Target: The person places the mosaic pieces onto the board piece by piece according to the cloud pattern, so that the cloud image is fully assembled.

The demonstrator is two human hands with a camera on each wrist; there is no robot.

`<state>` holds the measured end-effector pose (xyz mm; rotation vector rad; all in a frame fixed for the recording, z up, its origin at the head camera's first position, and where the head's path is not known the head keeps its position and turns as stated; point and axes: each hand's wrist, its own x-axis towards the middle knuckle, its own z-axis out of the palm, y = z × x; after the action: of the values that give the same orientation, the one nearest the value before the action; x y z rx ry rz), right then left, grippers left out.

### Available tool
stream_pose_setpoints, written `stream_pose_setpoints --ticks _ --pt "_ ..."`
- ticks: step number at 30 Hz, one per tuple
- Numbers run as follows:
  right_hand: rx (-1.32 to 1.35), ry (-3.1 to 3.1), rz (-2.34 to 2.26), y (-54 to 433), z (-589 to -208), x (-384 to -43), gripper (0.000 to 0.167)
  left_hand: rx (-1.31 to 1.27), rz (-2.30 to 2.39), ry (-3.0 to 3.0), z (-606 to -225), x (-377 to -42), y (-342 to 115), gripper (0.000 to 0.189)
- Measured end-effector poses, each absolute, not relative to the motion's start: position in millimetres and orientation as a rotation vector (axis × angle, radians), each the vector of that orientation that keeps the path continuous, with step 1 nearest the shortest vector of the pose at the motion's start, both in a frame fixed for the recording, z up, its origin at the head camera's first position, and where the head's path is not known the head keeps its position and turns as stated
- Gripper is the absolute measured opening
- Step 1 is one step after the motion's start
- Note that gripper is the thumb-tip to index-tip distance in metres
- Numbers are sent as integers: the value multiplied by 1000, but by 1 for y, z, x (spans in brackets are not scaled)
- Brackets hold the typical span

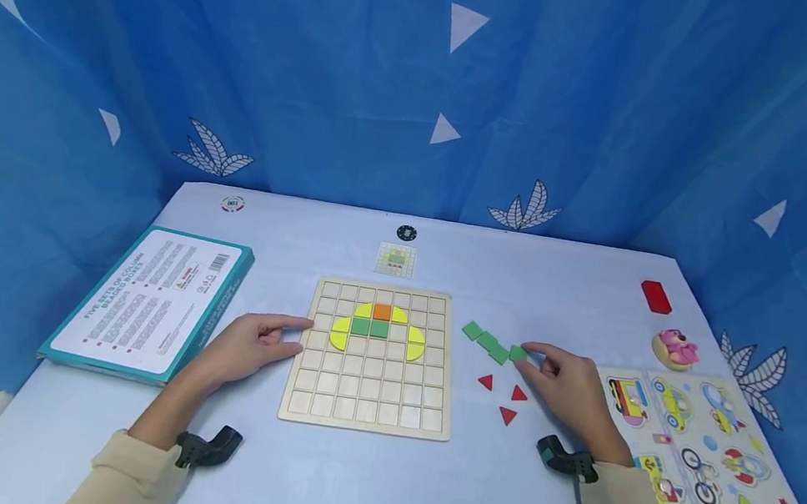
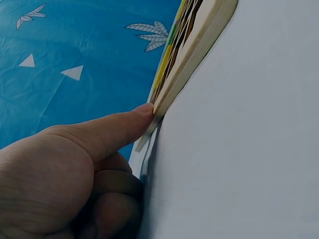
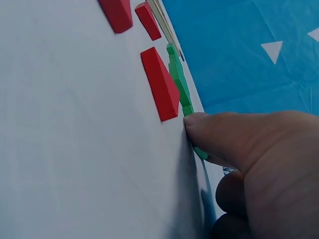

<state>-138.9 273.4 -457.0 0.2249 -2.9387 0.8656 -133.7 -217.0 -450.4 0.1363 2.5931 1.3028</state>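
A wooden grid board (image 1: pixel 364 419) lies flat on the table; yellow quarter-circle tiles (image 1: pixel 339 332), an orange square tile (image 1: pixel 383 312) and two green square tiles (image 1: pixel 369 328) sit in its cells. My left hand (image 1: pixel 246 346) touches the board's left edge with thumb and index finger extended; in the left wrist view the thumb (image 2: pixel 119 127) meets the board's side. To the right of the board, my right hand (image 1: pixel 568 390) pinches a green tile (image 1: pixel 518 353) at the end of a slanting row of green tiles (image 1: pixel 487 340). Several red triangle tiles (image 1: pixel 507 416) lie just below.
A small pattern card (image 1: pixel 396 260) lies behind the board, with a black chip (image 1: pixel 407 233) beyond. At left is a teal-edged box (image 1: pixel 148 300). A picture puzzle board (image 1: pixel 714 458), a pink bear figure (image 1: pixel 677 349) and a red block (image 1: pixel 656 297) stand at right.
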Motion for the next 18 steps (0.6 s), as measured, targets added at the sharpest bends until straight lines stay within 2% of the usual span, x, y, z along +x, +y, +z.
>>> stream_pose_setpoints --ticks 18 --pt "248 -2921 791 274 -461 -138 38 149 1314 2598 -451 -133 -218 41"
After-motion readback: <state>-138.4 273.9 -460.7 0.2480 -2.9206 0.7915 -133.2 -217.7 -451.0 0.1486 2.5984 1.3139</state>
